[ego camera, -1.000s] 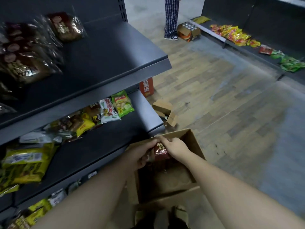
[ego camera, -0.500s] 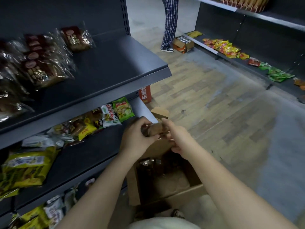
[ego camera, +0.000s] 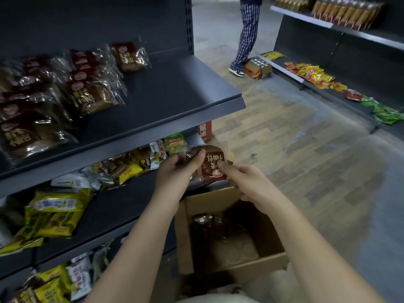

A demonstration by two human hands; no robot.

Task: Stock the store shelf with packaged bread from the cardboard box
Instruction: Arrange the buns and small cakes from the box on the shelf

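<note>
Both hands hold one packaged bread [ego camera: 213, 165], a clear wrapper with a dark red label, above the open cardboard box [ego camera: 229, 265]. My left hand [ego camera: 177, 173] grips its left side, thumb on top. My right hand [ego camera: 247, 182] pinches its right edge. The box on the floor still has a few dark packages at its bottom [ego camera: 207, 224]. Several matching bread packages [ego camera: 91, 92] lie on the left part of the dark upper shelf [ego camera: 175, 95], whose right part is bare.
Yellow and green snack bags [ego camera: 54, 211] fill the lower shelves. A person in plaid trousers [ego camera: 247, 36] stands down the aisle beside a box of cans [ego camera: 258, 66]. Another shelf unit with snack packets [ego camera: 314, 75] runs along the right. Wooden floor lies between.
Both hands lifted the bread package out of the cardboard box and raised it to the lower shelf's height. The view tilted up, showing more of the upper shelf.
</note>
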